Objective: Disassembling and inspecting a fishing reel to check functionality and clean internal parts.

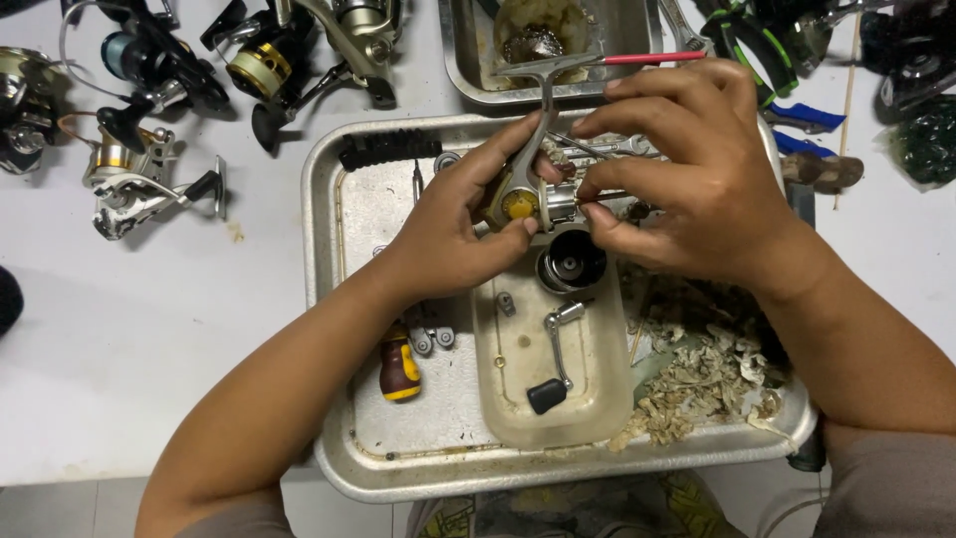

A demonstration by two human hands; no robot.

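Both hands meet over the metal tray (pixel 329 299): the left hand (pixel 453 224) is closed around a silver spinning-reel body (pixel 528 194), while the right hand (pixel 687 169) pinches a small part at its side, seemingly mid-disassembly. Just below them sit a loose crank handle (pixel 556 354) and a screwdriver (pixel 398 367). The next move calls for a steady, fine grip.

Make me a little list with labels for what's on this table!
left hand: grips a fishing reel body
right hand: fingers at the reel's side
under the hands: metal tray
in the tray: plastic tub holding a reel handle, stubby screwdriver, torn paper scraps
table's left: more fishing reels
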